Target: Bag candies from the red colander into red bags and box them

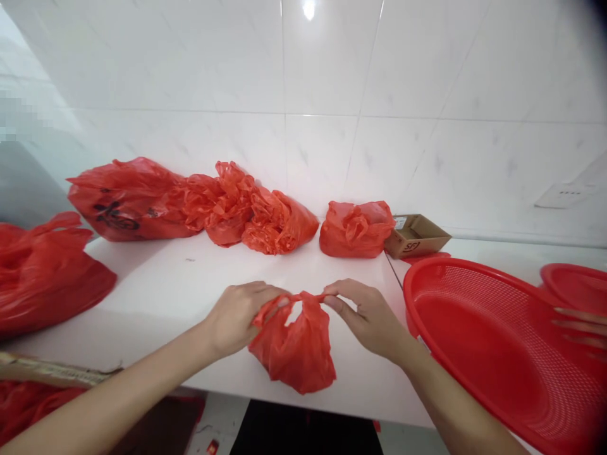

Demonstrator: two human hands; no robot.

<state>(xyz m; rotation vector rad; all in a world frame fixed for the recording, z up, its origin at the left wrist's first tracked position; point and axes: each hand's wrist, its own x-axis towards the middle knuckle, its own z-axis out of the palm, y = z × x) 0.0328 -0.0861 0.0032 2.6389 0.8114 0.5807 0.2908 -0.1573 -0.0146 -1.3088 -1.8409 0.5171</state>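
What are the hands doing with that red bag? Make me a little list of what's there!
left hand: pinches one handle of the small red bag
right hand: pinches the other handle
bag's place: front edge of the white counter
behind: more red bags along the tiled wall, small cardboard box
right side: big red basket

Both bare forearms reach forward and angle inward, so the hands nearly meet in front of the body. The left hand lies knuckles up, its fingers curled under and pinched closed. The right hand is also palm down, thumb and forefinger pressed together at the tips and pointing toward the left hand. The wrists are level and slightly bent.
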